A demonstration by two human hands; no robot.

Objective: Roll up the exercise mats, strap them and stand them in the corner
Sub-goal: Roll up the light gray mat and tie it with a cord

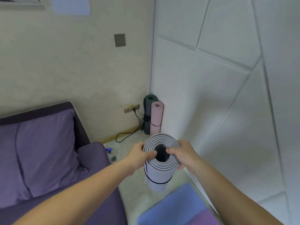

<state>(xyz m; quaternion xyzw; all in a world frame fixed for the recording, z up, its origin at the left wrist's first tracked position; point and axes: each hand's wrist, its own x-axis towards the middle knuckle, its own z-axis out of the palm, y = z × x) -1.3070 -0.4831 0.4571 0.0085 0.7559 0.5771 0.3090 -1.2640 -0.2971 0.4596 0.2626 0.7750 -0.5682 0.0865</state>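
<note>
A rolled pale lilac mat [158,177] stands upright in front of me, a thin black strap around its lower part. My left hand [140,157] grips its top rim from the left, thumb over the open end. My right hand [182,155] grips the rim from the right, thumb at the hollow centre. In the corner stand two rolled mats, a dark grey one [148,116] with a black strap and a pink one [156,118] in front of it. A blue and purple mat [178,207] lies flat on the floor below.
A purple sofa [48,159] with a cushion fills the left side. A black cable [129,133] runs from a wall socket [131,108] down across the floor. A plastic bottle [110,150] lies by the sofa arm. White panelled wall [227,95] on the right.
</note>
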